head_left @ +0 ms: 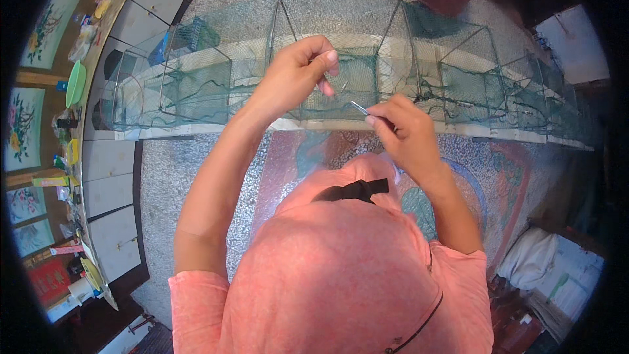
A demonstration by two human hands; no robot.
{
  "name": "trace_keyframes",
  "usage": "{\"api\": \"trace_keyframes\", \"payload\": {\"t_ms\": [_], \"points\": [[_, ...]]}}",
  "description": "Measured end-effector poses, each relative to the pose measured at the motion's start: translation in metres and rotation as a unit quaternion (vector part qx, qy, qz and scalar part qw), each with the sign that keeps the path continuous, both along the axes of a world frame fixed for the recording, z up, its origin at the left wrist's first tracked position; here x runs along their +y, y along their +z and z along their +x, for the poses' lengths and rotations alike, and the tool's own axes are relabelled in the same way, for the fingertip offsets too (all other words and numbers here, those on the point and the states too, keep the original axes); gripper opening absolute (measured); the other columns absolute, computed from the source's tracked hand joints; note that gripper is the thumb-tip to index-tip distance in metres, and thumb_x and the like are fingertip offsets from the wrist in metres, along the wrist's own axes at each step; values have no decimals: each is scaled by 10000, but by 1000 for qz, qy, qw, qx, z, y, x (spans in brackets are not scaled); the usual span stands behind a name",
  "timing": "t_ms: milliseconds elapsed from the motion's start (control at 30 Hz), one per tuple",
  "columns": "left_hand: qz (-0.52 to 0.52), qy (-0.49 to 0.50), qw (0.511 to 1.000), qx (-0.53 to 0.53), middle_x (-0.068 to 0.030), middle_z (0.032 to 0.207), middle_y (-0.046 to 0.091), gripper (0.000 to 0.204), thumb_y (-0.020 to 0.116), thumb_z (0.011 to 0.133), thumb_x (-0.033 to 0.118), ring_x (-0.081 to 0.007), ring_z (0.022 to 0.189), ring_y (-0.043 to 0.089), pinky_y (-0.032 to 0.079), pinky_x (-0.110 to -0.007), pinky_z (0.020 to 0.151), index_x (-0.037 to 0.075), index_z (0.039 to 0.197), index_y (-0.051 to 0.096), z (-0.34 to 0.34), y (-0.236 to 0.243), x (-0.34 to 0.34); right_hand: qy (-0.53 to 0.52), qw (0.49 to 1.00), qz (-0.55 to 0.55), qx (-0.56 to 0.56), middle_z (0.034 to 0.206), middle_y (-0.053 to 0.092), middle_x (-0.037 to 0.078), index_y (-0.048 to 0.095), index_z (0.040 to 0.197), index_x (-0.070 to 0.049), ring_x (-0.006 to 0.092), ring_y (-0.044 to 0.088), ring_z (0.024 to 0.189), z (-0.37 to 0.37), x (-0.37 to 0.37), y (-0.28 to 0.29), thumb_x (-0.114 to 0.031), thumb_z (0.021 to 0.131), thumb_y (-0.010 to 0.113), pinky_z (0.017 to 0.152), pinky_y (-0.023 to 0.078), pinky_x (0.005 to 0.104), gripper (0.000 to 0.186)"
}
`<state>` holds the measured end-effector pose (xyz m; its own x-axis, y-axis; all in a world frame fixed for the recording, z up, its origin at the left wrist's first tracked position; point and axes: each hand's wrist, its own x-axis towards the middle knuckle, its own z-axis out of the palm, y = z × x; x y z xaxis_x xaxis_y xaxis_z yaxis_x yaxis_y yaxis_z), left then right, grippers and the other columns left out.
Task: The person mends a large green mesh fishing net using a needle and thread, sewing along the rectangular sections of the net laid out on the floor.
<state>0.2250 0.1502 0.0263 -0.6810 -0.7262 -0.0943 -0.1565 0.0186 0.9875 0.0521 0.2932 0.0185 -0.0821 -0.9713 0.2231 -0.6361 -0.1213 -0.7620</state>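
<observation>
A long green mesh net trap (357, 72) with dark box-shaped frames stretches across in front of me. My left hand (296, 73) is raised over its middle, the fingers curled and thumb and forefinger pressed together; what they pinch, if anything, is too small to make out. Lower and to the right, my right hand (407, 130) grips a slim silvery metal tool (359, 108), its narrow end pointing up and left toward the left hand. The fingers cover the tool's other end. A small pale bit (344, 85) shows against the mesh between the hands.
The trap rests along a long pale board (327, 124) above a speckled, patterned floor (167, 190). White cabinets (108, 170) line the left, topped by a cluttered shelf with a green bowl (76, 84). A white cloth (529, 259) lies at the lower right.
</observation>
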Motion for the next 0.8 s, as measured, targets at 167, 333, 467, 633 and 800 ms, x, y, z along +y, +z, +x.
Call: {"api": "trace_keyframes", "payload": {"t_ms": [167, 333, 467, 633, 800], "points": [[15, -13, 998, -64, -3, 793, 593, 199, 537, 941, 206, -69, 588, 533, 422, -202, 546, 37, 850, 586, -4, -6, -3, -62, 996, -65, -21, 773, 571, 104, 639, 877, -24, 262, 577, 631, 17, -9, -39, -54, 782, 663, 570, 457, 325, 102], [-20, -23, 994, -103, -2, 749, 588, 155, 558, 924, 148, -64, 563, 516, 427, -214, 517, 6, 877, 601, -6, -19, -1, -120, 982, -95, -115, 787, 589, 112, 624, 918, -41, 264, 602, 668, 36, -20, -47, -57, 784, 667, 601, 478, 324, 142], [-50, 11, 993, -105, 1, 730, 571, 143, 547, 927, 130, -60, 556, 505, 420, -213, 512, -2, 881, 581, -4, -22, 4, -123, 986, -91, -70, 806, 594, 114, 620, 948, -62, 271, 610, 711, 46, -27, -34, -85, 797, 651, 619, 484, 344, 155], [-89, 112, 990, -3, -4, 744, 563, 139, 537, 937, 145, -59, 565, 491, 409, -212, 512, 13, 903, 567, 1, -28, 18, -85, 977, -91, 175, 828, 597, 91, 635, 940, -79, 272, 605, 762, 45, -40, -4, -146, 801, 636, 635, 477, 373, 153], [-16, 133, 980, 149, -1, 777, 573, 140, 530, 947, 181, -62, 628, 502, 412, -203, 567, 51, 930, 578, 7, -16, 25, -18, 999, 28, -15, 858, 604, 51, 664, 924, -62, 169, 587, 808, 39, -61, 1, -132, 816, 655, 669, 458, 344, 129]]}}
